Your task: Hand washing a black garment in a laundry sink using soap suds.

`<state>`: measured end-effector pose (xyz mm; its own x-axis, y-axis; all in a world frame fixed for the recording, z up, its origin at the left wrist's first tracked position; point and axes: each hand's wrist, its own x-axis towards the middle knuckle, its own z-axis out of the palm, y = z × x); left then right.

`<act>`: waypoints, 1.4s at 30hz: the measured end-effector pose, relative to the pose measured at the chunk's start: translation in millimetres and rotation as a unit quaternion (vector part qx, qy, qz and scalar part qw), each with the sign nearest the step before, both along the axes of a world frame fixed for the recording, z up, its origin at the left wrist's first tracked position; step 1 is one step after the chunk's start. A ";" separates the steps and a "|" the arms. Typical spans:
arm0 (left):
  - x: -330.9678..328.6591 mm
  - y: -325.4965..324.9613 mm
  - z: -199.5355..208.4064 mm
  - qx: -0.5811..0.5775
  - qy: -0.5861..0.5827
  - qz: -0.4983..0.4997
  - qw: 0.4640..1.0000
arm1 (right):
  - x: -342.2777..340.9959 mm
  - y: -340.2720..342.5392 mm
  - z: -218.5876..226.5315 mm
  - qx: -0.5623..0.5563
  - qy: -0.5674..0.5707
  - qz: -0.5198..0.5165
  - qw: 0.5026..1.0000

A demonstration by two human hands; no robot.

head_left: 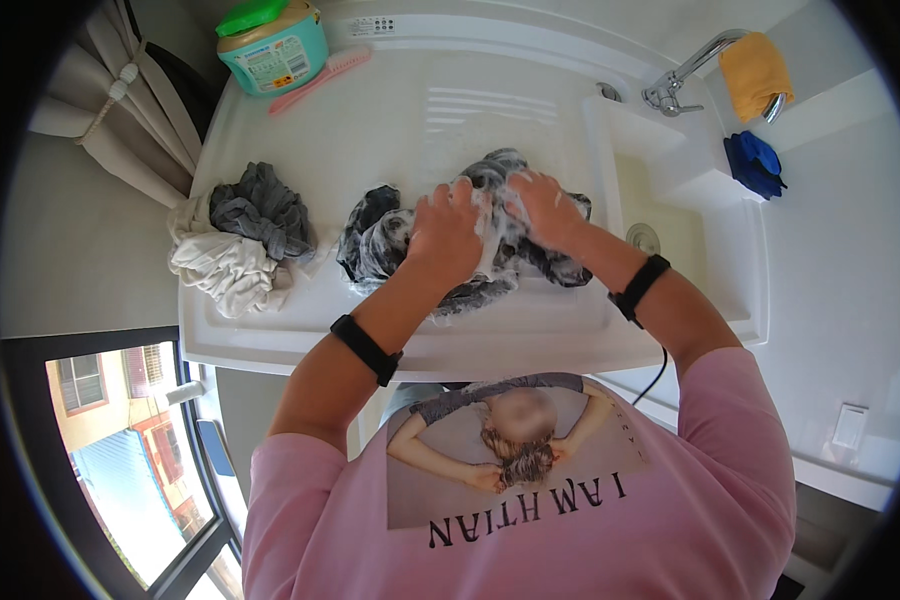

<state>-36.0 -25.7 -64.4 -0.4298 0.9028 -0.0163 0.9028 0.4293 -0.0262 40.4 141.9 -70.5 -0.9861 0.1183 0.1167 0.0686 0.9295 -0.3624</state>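
A dark wet garment [375, 240], covered in white suds, lies bunched on the white washing counter [390, 130]. My left hand [447, 230] is closed on its middle, fingers curled into the foamy cloth. Close by on the right, my right hand [548, 208] grips another fold of the same garment, with suds on the fingers. Parts of the cloth under both palms are hidden. Both my wrists wear black bands.
At the left lie a grey cloth [265, 210] and a white cloth [220, 265]. Behind them stand a teal tub [280, 60] with a green lid and a pink brush [320, 82]. Right: a sink basin [660, 200], a faucet [675, 90], an orange cloth [755, 75] and a blue cloth [755, 165].
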 end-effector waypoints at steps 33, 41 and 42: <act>-3.3 -2.4 -2.1 0.028 0.015 0.013 0.999 | 49.3 -7.3 33.2 -0.005 -0.146 -0.114 0.983; -5.9 -8.6 -8.0 0.025 -0.006 0.012 1.000 | 38.3 -3.3 70.8 -0.771 0.112 -0.192 0.597; -5.5 -8.2 -8.8 0.026 -0.007 0.012 1.000 | 36.4 -7.7 68.8 -0.764 0.139 -0.189 0.601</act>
